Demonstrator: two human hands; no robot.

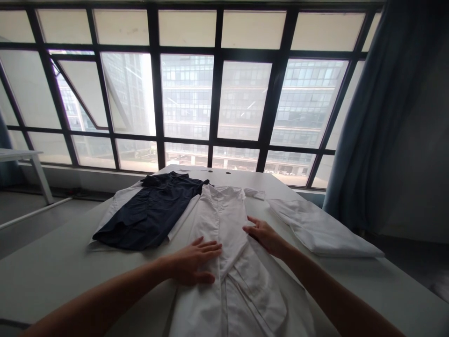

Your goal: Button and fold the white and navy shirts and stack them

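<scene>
A white shirt (229,217) lies lengthwise on the table in front of me, partly folded, with a loose flap spreading out at its lower right. My left hand (196,262) rests flat on the shirt's left half, palm down and fingers spread. At the shirt's right edge is my right hand (264,236), with its thumb and fingers closed on the fabric there. The fabric between those fingertips is partly hidden.
Left of the shirt, a dark navy shirt (150,213) lies over white fabric on the white table (63,267). A folded white garment (326,227) is at the right. Windows (185,93) stand beyond the table, and a blue-grey curtain (368,121) hangs at right.
</scene>
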